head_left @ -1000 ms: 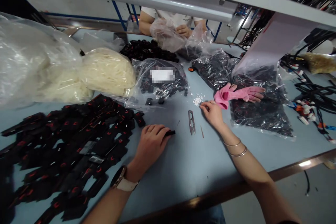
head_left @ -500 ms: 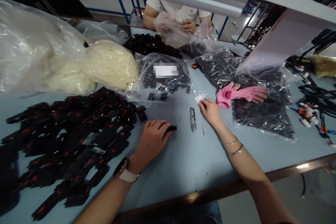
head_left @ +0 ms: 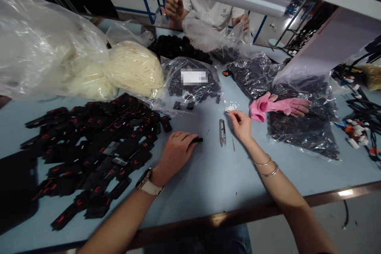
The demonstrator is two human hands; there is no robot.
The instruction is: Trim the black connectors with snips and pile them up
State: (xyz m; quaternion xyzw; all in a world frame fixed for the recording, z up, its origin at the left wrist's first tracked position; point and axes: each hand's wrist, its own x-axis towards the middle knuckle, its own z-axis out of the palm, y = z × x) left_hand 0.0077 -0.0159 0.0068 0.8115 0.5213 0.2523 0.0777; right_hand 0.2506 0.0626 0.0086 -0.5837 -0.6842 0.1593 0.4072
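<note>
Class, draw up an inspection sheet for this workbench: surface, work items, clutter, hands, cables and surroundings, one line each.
Surface: blue-grey tabletop, a small dark speck near its front edge.
Work items: black part; pile of small white pieces; heap of black parts on the left.
Clutter: snips between the hands; pink gloves partly on a bag of dark parts.
Hands: left hand holds the black part; right hand beside the white pieces, its grip too small to tell.
Cables: black cables, far right.
Surroundings: co-worker across the table, one hand raised.
</note>
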